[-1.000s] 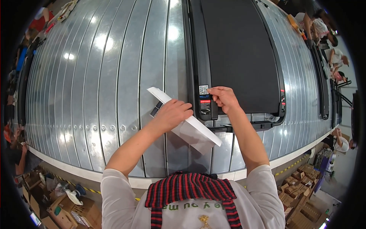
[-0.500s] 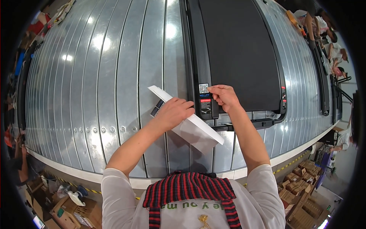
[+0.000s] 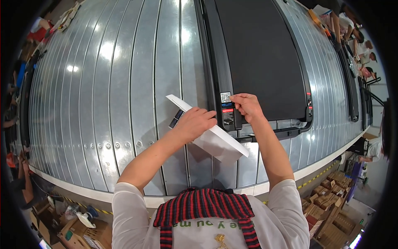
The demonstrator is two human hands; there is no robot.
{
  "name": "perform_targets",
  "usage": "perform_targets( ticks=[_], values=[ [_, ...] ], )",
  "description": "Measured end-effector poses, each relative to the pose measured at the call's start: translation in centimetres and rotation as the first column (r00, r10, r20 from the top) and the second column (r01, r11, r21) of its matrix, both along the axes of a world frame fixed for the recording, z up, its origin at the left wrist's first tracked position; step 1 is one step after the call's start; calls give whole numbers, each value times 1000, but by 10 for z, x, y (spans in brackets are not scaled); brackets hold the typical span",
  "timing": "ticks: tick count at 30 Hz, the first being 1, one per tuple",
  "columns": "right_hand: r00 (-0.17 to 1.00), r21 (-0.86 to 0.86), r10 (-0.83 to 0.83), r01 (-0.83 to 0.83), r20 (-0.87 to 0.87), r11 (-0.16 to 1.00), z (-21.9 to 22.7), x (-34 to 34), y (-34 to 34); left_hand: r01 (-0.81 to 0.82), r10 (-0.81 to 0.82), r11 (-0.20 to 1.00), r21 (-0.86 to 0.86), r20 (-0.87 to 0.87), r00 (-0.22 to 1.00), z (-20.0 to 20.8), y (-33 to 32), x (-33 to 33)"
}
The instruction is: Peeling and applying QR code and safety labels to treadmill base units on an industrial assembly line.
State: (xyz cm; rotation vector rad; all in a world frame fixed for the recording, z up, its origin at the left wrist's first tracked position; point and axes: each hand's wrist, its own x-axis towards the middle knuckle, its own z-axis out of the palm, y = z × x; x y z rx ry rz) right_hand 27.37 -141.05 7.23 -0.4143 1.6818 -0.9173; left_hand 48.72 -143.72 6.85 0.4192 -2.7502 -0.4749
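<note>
A black treadmill deck (image 3: 263,62) lies flat, its ribbed side rail (image 3: 222,58) running away from me. At the rail's near end is a small square white QR-code sticker (image 3: 225,97), with a red, white and black warning label (image 3: 228,117) just nearer to me. My right hand (image 3: 248,108) pinches at the sticker's right edge; whether the sticker is stuck down cannot be told. My left hand (image 3: 194,124) is closed on a bundle of white label sheets (image 3: 226,143), tilted beside the rail. Dark labels (image 3: 176,119) show at the sheets' left edge.
The deck rests on a metal slatted conveyor (image 3: 124,83) with a pale front edge (image 3: 95,192). Cardboard boxes (image 3: 327,193) stand below at right, more cartons (image 3: 78,232) at lower left. Several people (image 3: 367,54) and another black frame (image 3: 348,83) are along the right side.
The view has shifted slightly, so the deck and conveyor sit a little further right. Both hands keep nearly the same hold and place against the rail.
</note>
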Motion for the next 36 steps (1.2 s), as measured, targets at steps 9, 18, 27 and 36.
perform_targets(
  ticks=[9,18,27,36],
  values=[
    [1000,-16,-23,23,2,1000,-2,1,1,21,-34,996,89,153,988,6,-5,-7],
    [1000,-37,-29,28,-10,999,-4,1,2,46,-59,997,66,223,973,9,-7,-20],
    [999,-64,-40,39,-13,997,-6,3,4,42,-55,997,62,216,975,6,-8,-27],
    [983,-177,-21,-12,-180,984,-17,11,7,14,-39,996,91,277,960,9,-1,-30]
  ],
)
